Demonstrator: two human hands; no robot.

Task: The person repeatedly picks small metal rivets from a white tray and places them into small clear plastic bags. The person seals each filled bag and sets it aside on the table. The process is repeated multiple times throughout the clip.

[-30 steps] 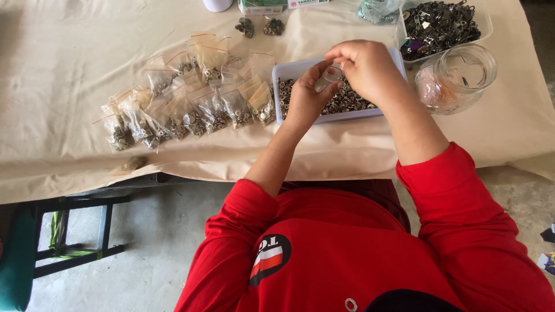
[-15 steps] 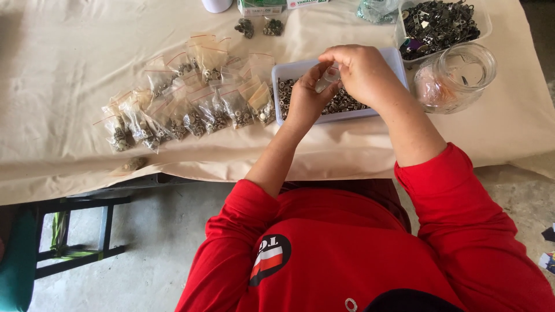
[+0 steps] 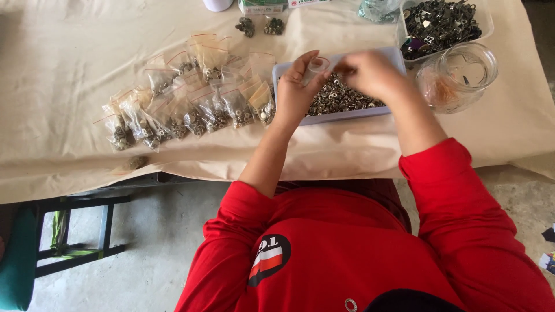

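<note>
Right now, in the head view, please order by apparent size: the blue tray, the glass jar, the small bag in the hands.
1. blue tray
2. glass jar
3. small bag, partly hidden by the hands

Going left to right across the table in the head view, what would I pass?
Filled clear bags → left hand holding a small clear bag → right hand over the tray of small metal rings → glass jar.

Filled bags (image 3: 191, 110) crowd left; jar (image 3: 459, 75) blocks right.

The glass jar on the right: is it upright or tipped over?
Tipped: the glass jar lies on its side on the table covering, its round mouth facing the camera.
</note>
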